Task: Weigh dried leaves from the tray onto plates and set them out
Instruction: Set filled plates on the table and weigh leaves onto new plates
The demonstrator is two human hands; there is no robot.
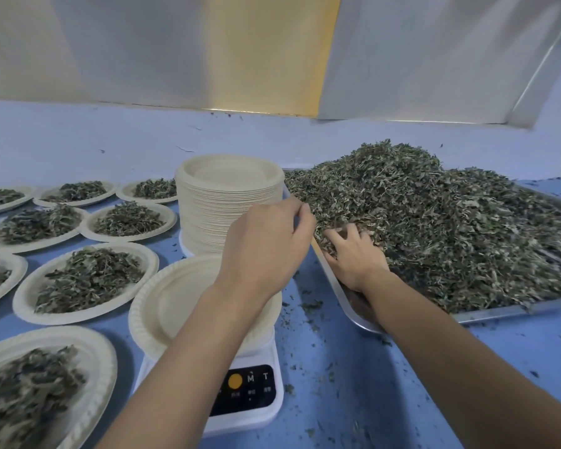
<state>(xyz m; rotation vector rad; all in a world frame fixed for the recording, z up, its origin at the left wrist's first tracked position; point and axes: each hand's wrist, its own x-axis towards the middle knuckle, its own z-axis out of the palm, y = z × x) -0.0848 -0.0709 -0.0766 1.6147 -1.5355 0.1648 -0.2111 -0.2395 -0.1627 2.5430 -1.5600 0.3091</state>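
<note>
A large heap of dried green leaves (434, 228) fills a metal tray (344, 296) on the right. An empty paper plate (162, 306) sits on a white digital scale (250, 396) at centre front. My right hand (353, 254) is dug into the near left edge of the heap, fingers curled into the leaves. My left hand (266, 244) hovers above the plate's far rim, next to the tray's left corner, fingers loosely curled; nothing is visible in it.
A tall stack of empty paper plates (227, 202) stands behind the scale. Several plates filled with leaves (88, 280) cover the blue table on the left. Leaf crumbs lie scattered on the table (353, 384) in front of the tray. A wall rises close behind.
</note>
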